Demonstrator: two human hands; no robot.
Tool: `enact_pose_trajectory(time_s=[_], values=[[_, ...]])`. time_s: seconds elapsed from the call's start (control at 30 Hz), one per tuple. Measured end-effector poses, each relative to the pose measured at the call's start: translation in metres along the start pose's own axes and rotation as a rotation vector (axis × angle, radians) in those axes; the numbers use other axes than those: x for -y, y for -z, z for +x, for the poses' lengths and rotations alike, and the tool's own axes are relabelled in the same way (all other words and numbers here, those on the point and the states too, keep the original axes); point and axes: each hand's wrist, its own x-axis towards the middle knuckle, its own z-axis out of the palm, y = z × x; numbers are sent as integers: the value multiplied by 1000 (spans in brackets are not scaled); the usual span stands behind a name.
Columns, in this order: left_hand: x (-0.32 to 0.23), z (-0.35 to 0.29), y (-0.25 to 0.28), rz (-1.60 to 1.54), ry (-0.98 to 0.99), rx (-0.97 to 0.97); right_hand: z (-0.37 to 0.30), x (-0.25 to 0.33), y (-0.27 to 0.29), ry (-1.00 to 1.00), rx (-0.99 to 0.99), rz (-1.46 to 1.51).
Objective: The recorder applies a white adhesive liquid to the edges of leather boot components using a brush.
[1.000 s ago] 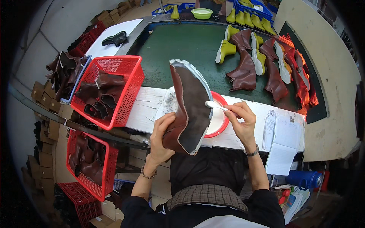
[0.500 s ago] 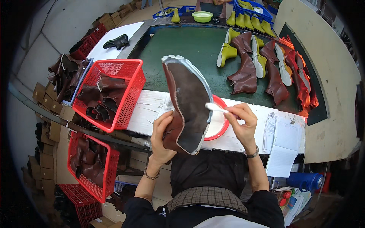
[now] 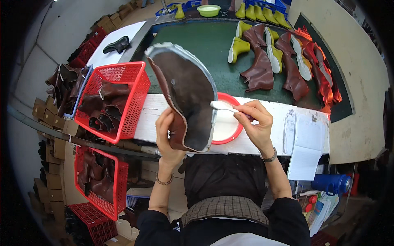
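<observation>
My left hand [image 3: 166, 135] grips a brown leather boot upper [image 3: 184, 90] by its lower left side and holds it up over the white worktop. Its dark inner face is toward me, and a pale, whitish band runs along the curved edge. Between the fingertips of my right hand [image 3: 256, 121] is a small white brush [image 3: 223, 107], shaped like a toothbrush. The brush head meets the right edge of the upper. Behind them stands a red-rimmed bowl [image 3: 234, 133] of white, paste-like stuff, partly hidden by the upper.
Red baskets [image 3: 143, 82] of brown uppers stand at the left. Across the green surface [image 3: 180, 37] lie yellow-green shoe forms [image 3: 238, 48] and brown uppers [image 3: 258, 71]. Papers [image 3: 307, 141] lie at the right, above a blue flask [image 3: 330, 183]. A black shoe form [image 3: 117, 44] sits far left.
The upper has shifted left and tilted further that way in my left hand. My right hand has moved left with the brush, which stays at the upper's edge. The whole view has also shifted slightly.
</observation>
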Motion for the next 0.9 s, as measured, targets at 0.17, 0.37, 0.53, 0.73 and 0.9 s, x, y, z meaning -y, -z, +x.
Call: enact_pose_trajectory(time_s=[0.17, 0.37, 0.53, 0.73, 0.9], values=[[13, 11, 1, 44, -83, -55, -10, 14, 4, 127, 125, -46], [19, 23, 2, 112, -218, -75, 3, 14, 9, 159, 39, -126], [28, 41, -7, 154, -318, -185, 0, 24, 10, 248, 143, -189], [27, 44, -2, 319, -335, -82, -17, 30, 11, -60, 340, -38], [29, 16, 52, -111, 227, 37, -6, -24, 28, -140, 239, -519]])
